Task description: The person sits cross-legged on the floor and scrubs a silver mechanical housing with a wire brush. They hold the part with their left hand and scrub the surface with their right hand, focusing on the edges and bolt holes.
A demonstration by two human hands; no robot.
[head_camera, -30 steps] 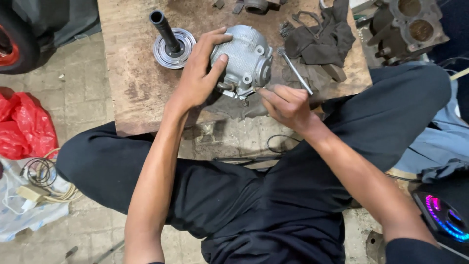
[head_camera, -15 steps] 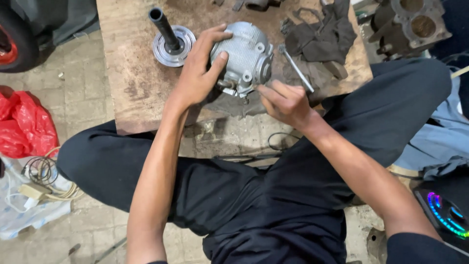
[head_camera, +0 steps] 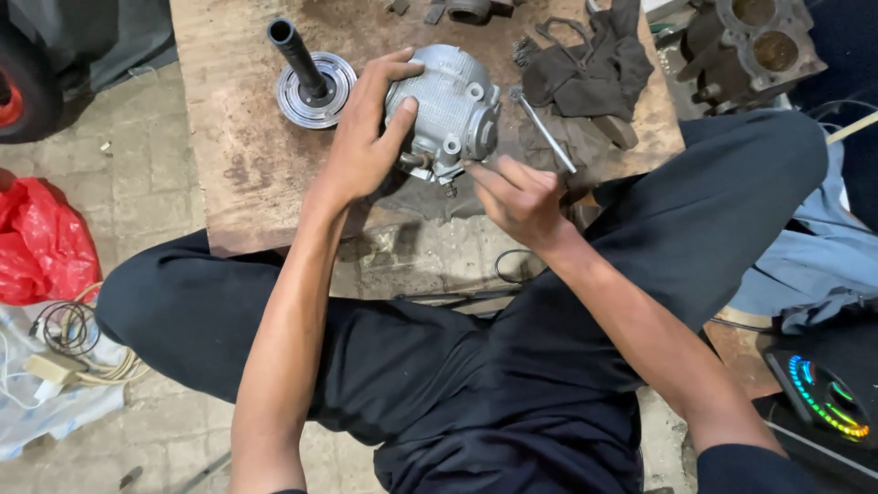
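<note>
Since a second ago the view has shifted a little; the left hand (head_camera: 366, 137) stays wrapped over the grey metal engine part (head_camera: 448, 110), fingers spread across its ribbed top and thumb pressed on its side. The right hand (head_camera: 517, 197) has moved slightly closer, its fingertips pinched at the part's lower edge, where a thin metal rod (head_camera: 544, 133) runs up from the hand. The part sits on the worn wooden board (head_camera: 238, 155), near its front edge.

One round steel disc with a black shaft (head_camera: 311, 78) stands just left of the part. One dark rag (head_camera: 585, 69) lies to the right. One red plastic bag (head_camera: 41, 247) sits on the floor at left, beside a coil of wires (head_camera: 64, 334).
</note>
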